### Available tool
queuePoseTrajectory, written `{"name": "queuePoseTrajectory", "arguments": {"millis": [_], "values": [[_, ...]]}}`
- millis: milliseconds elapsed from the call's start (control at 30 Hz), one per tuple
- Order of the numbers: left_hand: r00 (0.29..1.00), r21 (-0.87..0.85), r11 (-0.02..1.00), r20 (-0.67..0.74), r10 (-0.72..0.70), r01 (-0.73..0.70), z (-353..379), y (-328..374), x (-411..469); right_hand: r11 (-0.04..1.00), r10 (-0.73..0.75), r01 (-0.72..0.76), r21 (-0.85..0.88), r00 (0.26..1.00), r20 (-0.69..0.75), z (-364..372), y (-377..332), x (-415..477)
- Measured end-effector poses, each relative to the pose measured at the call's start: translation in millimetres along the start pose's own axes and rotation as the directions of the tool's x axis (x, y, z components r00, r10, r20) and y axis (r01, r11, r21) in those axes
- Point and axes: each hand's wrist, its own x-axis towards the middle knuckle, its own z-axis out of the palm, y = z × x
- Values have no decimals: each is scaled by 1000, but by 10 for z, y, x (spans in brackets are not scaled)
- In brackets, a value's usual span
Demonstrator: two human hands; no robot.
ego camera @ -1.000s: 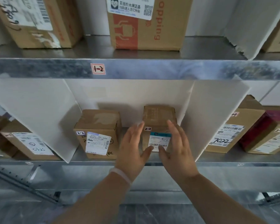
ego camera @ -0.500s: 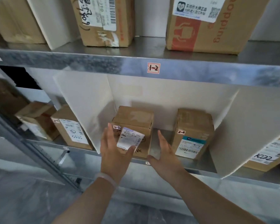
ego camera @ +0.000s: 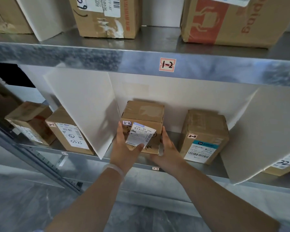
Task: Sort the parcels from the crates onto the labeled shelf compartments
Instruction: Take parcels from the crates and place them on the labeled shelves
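A small brown parcel (ego camera: 143,113) marked 2-2, with a white shipping label on its front, stands on the metal shelf (ego camera: 199,169) in the compartment tagged 2-2 (ego camera: 155,168). My left hand (ego camera: 124,153) lies against the parcel's left side, thumb across the label. My right hand (ego camera: 167,150) presses flat against its right side. A second brown parcel (ego camera: 206,129) marked 2-2, with a teal-topped label, stands apart to the right in the same compartment.
White divider boards (ego camera: 84,106) (ego camera: 261,131) wall the compartment on both sides. Left of it stand parcels (ego camera: 69,131) marked 2-1; another parcel (ego camera: 285,166) peeks out at the right. The upper shelf, tagged 1-2 (ego camera: 167,64), carries large cartons (ego camera: 107,15).
Both hands left the right-hand parcel, moved left, and now touch the sides of the left parcel. The view swung left with them.
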Motion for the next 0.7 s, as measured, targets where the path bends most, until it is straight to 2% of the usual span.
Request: {"name": "queuePoseTrajectory", "arguments": {"millis": [100,200,267,367,433,533,600,700], "values": [[1000,17,1000,20,-4,4,-12,-24,27,998,-8,6,-70,1000,-30,-29,31,-19],[999,152,988,-43,34,-27,-66,32,-25,966,-135,103,-237,984,-119,-127,22,-173],[985,284,956,-127,120,-79,-104,169,-118,925,-245,178,-335,954,-170,-228,-33,-323],[921,392,877,-148,360,-279,-97,488,-308,852,-410,278,-445,881,-235,-432,-131,-603],[861,400,822,-135,490,-406,-26,754,-439,802,-529,365,-473,802,-278,-620,-175,-821],[773,341,760,-132,621,-553,205,1140,-608,673,-725,523,-523,606,-328,-958,-219,-1115],[741,290,726,-75,667,-624,418,1375,-732,592,-801,556,-584,491,-343,-1198,-230,-1293],[684,226,668,-7,729,-709,753,1674,-911,528,-848,538,-657,370,-379,-1581,-154,-1543]]}}
